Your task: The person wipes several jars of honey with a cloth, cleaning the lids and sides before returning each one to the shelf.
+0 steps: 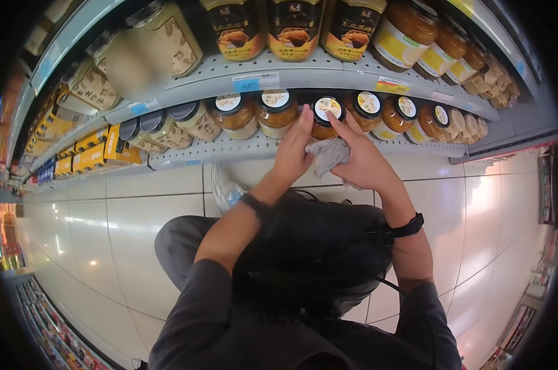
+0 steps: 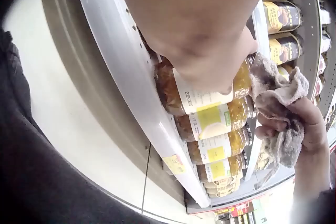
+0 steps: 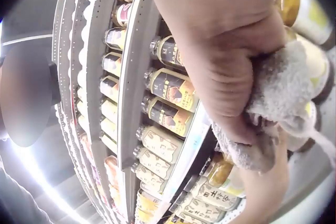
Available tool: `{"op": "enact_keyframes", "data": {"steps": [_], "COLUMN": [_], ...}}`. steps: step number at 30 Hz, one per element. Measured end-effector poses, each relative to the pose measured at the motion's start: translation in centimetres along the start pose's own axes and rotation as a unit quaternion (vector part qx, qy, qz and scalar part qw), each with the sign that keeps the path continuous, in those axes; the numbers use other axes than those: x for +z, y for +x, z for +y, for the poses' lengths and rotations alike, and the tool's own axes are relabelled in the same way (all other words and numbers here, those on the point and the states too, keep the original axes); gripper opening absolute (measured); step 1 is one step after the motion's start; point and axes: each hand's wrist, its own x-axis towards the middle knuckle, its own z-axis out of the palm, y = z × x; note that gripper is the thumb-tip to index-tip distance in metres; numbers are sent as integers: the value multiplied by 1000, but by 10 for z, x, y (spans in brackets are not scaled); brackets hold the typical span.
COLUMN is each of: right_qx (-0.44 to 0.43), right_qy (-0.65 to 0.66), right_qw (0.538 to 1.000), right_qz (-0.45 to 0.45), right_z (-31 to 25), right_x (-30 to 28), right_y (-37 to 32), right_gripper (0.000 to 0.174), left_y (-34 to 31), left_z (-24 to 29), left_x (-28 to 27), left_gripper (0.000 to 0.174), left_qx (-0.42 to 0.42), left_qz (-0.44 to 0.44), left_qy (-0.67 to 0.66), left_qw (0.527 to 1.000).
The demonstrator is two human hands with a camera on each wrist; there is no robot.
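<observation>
An amber jar with a black-rimmed white lid (image 1: 325,117) stands at the front of the lower shelf (image 1: 229,148). My left hand (image 1: 298,139) grips its left side; in the left wrist view that hand (image 2: 210,40) wraps over the jar (image 2: 202,98). My right hand (image 1: 356,148) holds a crumpled grey cloth (image 1: 328,155) just below the jar, with a finger reaching up to the lid. In the right wrist view the cloth (image 3: 278,92) is bunched under my right hand (image 3: 231,56), against the jars.
More amber jars (image 1: 377,111) line the lower shelf on both sides, with pale-labelled jars (image 1: 168,126) and yellow boxes (image 1: 100,148) to the left. Dark-labelled jars (image 1: 294,28) fill the shelf above. My knee (image 1: 186,243) is bent over the glossy tiled floor (image 1: 106,228).
</observation>
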Motion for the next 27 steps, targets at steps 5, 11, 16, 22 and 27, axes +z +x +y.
{"op": "enact_keyframes", "data": {"steps": [5,11,16,22,27], "right_qx": [12,14,-7,-26,-8], "right_qy": [7,18,22,31,65], "right_qw": [1000,998,997,996,994], "right_qz": [18,57,80,80,86], "right_z": [-2,5,11,16,15], "right_x": [-6,1,7,13,1], "right_y": [6,8,12,21,5], "right_gripper": [95,87,86,89,83], "left_y": [0,5,10,17,16], "left_z": [15,15,14,5,23], "left_x": [0,-1,-6,-4,-5], "left_gripper": [116,109,107,105,103], "left_qx": [-57,-86,-111,-106,-55], "left_qz": [-25,-40,-59,-24,-2], "left_qy": [133,204,191,128,177], "left_qw": [989,974,973,986,983]}}
